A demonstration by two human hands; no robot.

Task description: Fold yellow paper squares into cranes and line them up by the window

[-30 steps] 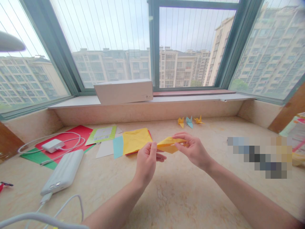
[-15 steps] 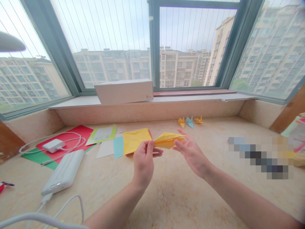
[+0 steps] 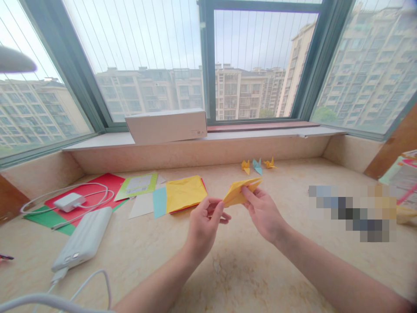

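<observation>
Between my hands, above the counter, is a folded piece of yellow origami paper [image 3: 235, 194]. My left hand [image 3: 206, 219] pinches its lower left corner between thumb and fingers. On its right side, my right hand [image 3: 262, 211] grips it with the thumb on the near face; the fingers behind are partly hidden. Left of my hands lies a stack of square paper, a yellow sheet [image 3: 184, 194] on top and red edges showing beneath. Behind the held paper stand two yellow paper cranes [image 3: 246, 167] [image 3: 269, 163] and a light blue paper crane [image 3: 257, 165].
On the left lie a white power bank [image 3: 83, 239], a white charger [image 3: 69, 201] with cables, and red [image 3: 107, 184] and green sheets [image 3: 48, 219]. A long white box [image 3: 167, 127] sits on the window ledge. A blurred-out patch [image 3: 353, 213] covers something on the right.
The folded yellow paper has turned and tilted upward at its right end. My right hand, open beside it before, has closed on it. The view has shifted slightly.
</observation>
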